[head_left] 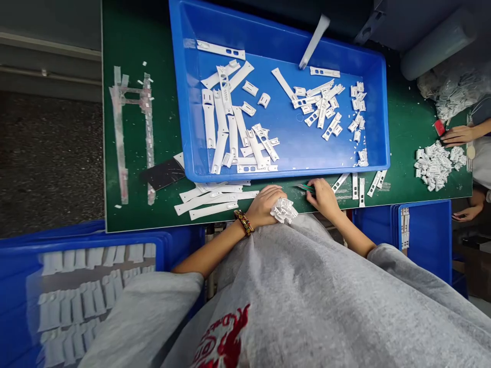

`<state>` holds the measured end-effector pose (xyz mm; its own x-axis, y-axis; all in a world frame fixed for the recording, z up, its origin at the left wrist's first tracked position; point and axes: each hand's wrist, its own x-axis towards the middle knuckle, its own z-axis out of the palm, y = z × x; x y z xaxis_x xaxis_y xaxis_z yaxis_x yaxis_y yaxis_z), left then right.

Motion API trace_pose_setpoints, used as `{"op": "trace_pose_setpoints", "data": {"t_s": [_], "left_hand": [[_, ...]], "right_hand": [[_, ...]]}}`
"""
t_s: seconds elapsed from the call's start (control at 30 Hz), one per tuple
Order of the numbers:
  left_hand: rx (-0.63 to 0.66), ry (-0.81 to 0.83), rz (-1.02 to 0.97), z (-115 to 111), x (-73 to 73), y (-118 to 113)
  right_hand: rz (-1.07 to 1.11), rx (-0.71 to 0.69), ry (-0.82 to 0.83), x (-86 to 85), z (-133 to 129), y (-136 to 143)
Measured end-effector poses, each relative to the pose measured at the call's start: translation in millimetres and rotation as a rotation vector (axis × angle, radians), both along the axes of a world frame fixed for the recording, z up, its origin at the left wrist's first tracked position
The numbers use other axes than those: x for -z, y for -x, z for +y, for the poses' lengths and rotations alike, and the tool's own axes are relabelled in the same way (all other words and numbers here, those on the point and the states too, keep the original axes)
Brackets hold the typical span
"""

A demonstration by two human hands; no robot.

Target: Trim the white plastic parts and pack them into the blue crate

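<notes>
At the near edge of the green table (406, 176), my left hand (265, 205) is closed around a bundle of small white plastic parts (284, 210). Their ends stick out past my fingers on the right. My right hand (324, 198) grips a slim green tool (306, 187), its thin tip pointing left; its exact kind is too small to make out. Long white plastic strips (215, 198) lie left of my left hand. Several slotted white pieces (361, 191) rest just right of my right hand. Beyond both hands stands a big blue bin (284, 176).
Loose white strips and clips (230, 122) lie inside the blue bin. A dark flat plate (163, 175) and taped strips (119, 143) are at left. At right, another person's hand (458, 135) is beside a white heap (435, 166). Blue crates (164, 250) stand below the table.
</notes>
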<state>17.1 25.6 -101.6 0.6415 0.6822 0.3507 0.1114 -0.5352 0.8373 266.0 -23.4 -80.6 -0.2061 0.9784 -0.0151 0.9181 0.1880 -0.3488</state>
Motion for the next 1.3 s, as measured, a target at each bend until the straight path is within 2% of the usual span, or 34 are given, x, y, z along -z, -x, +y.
{"op": "trace_pose_setpoints", "data": {"t_s": [0.1,0.17,0.27,0.37,0.43,0.53,0.6,0.7,0.8,0.9,0.97,1.07,1.13,1.23,1.3], "left_hand": [[-0.037,0.032,-0.081,-0.5,-0.8,2.7],[-0.121,0.125,-0.15,-3.7,-7.0,4.8],[-0.238,0.305,-0.188,-9.6,-25.1,7.3],[-0.161,0.458,-0.165,-12.3,-47.9,10.7],[-0.093,0.517,-0.155,-12.2,-62.1,13.7],[-0.042,0.524,-0.127,-10.8,-78.0,17.1],[-0.035,0.502,-0.105,-9.8,-83.7,17.4],[-0.062,0.45,-0.089,-9.7,-84.4,16.4],[-0.051,0.477,-0.098,-13.4,-78.3,16.9],[0.053,0.602,-0.168,-19.8,-71.2,18.7],[0.075,0.708,-0.23,-23.8,-68.1,19.7],[0.046,0.901,-0.337,-25.9,-66.9,20.0],[0.0,0.933,-0.355,-23.3,-67.5,19.6],[-0.199,0.79,-0.327,-14.1,-68.1,19.8],[-0.332,0.725,-0.381,-6.7,-68.1,22.3]], "right_hand": [[0.049,0.122,-0.006,1.0,-1.7,-2.0],[0.119,0.187,0.011,-1.0,-2.7,0.0],[0.222,0.127,0.064,-10.1,-4.2,9.4],[0.308,0.038,0.099,-26.8,-5.8,24.2],[0.416,0.037,0.102,-42.2,-5.9,35.3],[0.631,0.041,0.089,-69.2,-1.1,52.3],[0.755,-0.001,0.11,-85.8,5.9,63.0],[0.851,-0.063,0.14,-102.0,17.7,76.2],[0.89,-0.034,0.162,-106.6,23.3,84.6],[0.979,0.013,0.283,-104.9,20.8,88.9],[1.035,0.074,0.354,-102.2,18.2,89.9],[1.025,0.218,0.286,-97.7,18.2,90.1],[1.0,0.272,0.216,-95.8,20.7,90.3],[0.988,0.305,0.175,-95.8,24.5,91.1],[0.98,0.335,0.141,-97.3,26.0,90.8]]}}
